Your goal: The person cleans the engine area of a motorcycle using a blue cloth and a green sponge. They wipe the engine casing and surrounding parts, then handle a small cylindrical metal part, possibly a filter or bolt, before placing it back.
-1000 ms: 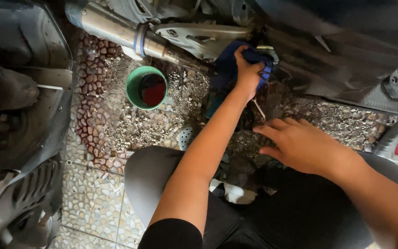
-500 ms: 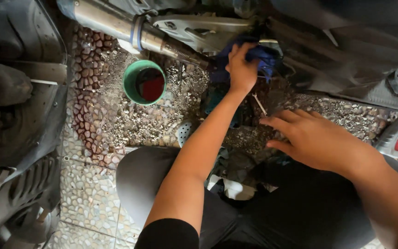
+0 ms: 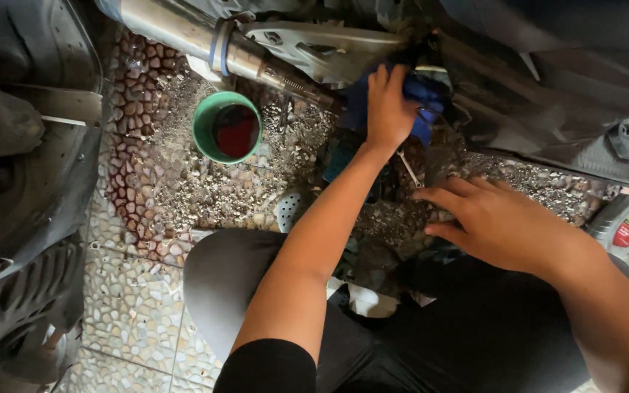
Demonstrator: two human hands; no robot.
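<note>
Two bare hands work low under a vehicle. The left hand (image 3: pixel 389 108) presses a blue rag (image 3: pixel 422 102) against the dark metal, fingers closed on it. The right hand (image 3: pixel 500 222) rests flat and open on the pebble floor (image 3: pixel 147 306), holding nothing. A green cup (image 3: pixel 226 127) of dark red liquid sits near the silver pipe (image 3: pixel 183 33).

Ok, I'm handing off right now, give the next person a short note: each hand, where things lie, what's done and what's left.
Left hand: pressing a blue rag against the machine's underside, beside the metal pipe.
Right hand: open, flat on the pebbled floor, holding nothing.
Green cup of dark red fluid stands left of the rag. A small wrench lies between the hands. A grey bottle lies far right.
Done: fluid sits in the cup. Left: wiping looks unfinished.
</note>
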